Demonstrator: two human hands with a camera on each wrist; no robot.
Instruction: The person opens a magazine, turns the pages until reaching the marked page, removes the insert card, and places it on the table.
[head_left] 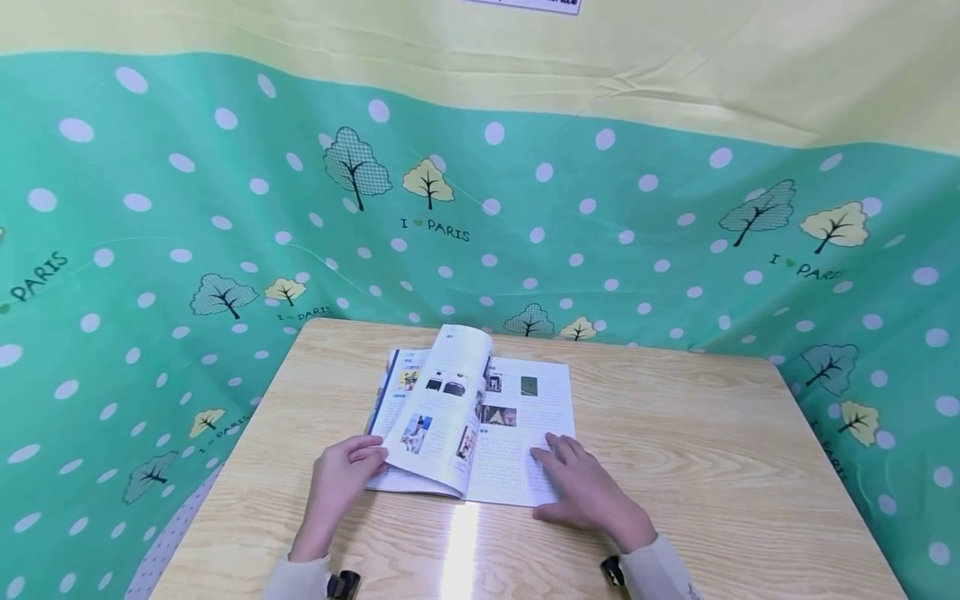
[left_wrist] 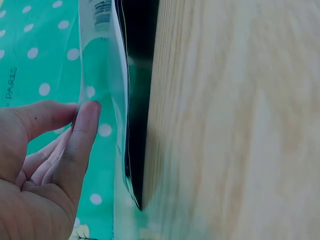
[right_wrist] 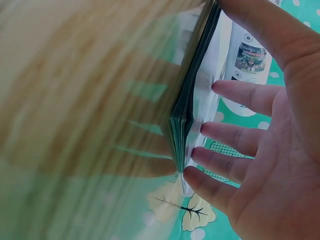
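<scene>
An open magazine lies on the wooden table with printed text and small photos on its pages. One page stands lifted and curved over the left half. At that page's lower left corner my left hand pinches the edge; the left wrist view shows thumb and index finger of the hand meeting on the paper. My right hand rests on the right page near its outer edge. In the right wrist view the hand has its fingers spread, fingertips touching the page surface.
The pale wooden table stretches around the magazine and reflects a bright strip of light near the front. A green dotted cloth with printed trees hangs behind the table and along both sides. Dark straps sit at both wrists.
</scene>
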